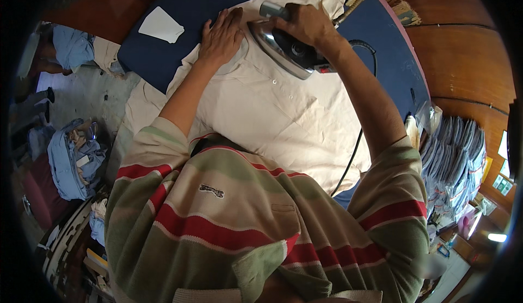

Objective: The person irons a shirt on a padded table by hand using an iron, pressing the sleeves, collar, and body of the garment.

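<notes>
A cream garment (261, 107) with small buttons lies spread over a dark blue padded board (169, 1) and drapes toward my body. Wrinkles run across its lower middle. My right hand (310, 25) is wrapped round the handle of a steam iron (283, 50), whose metal soleplate edge rests on or just over the cloth near the buttons. My left hand (222, 37) lies flat on the garment with its fingers stretched out, left of the iron's tip. Under and beside that palm shows a pale grey patch of cloth (237, 60).
A white card-like piece (162, 25) lies on the board at the left. The iron's black cord (357, 145) runs down past my right forearm. Stacked, wrapped grey-blue garments (452, 156) stand at the right. A bundle of light blue cloth (73, 156) sits low at the left.
</notes>
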Motion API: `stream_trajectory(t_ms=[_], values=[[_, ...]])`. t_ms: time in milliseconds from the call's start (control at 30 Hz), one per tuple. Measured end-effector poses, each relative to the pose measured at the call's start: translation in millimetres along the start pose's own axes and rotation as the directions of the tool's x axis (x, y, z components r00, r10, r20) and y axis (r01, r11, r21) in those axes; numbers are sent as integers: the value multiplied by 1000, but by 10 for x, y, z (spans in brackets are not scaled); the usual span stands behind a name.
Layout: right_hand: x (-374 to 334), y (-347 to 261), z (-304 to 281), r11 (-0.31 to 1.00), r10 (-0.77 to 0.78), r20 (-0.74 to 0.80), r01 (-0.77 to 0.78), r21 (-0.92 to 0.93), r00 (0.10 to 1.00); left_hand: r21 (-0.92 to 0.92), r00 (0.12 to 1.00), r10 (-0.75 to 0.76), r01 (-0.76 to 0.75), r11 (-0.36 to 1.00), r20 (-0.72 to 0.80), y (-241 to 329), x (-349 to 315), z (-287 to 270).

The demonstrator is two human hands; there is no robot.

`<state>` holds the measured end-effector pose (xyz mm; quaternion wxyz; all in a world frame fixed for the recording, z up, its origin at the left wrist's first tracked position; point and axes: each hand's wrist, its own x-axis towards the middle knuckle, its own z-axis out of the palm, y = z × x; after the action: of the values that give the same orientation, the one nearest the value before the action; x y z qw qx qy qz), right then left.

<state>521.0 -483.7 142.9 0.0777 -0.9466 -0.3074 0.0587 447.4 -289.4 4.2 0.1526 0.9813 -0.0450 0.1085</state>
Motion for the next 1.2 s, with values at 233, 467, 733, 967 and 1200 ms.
stream_trajectory(t_ms=[233,467,733,967,1200], values=[[77,82,-20,996,88,-19,-87,25,996,-59,1000,-9,9,998,1,-110,-128,-245],[-63,8,-16,996,-74,22,72,60,997,-133,923,-362,345,929,-134,-409,-1188,-730],[160,-47,30,989,-122,37,118,93,992,-13,851,-519,519,854,-80,-358,-1184,-703],[303,21,44,994,-79,59,74,78,995,-27,847,-495,500,866,-193,-350,-1217,-738],[262,-93,-134,989,71,66,-78,122,995,-174,906,-127,61,983,-403,48,-746,-556]])
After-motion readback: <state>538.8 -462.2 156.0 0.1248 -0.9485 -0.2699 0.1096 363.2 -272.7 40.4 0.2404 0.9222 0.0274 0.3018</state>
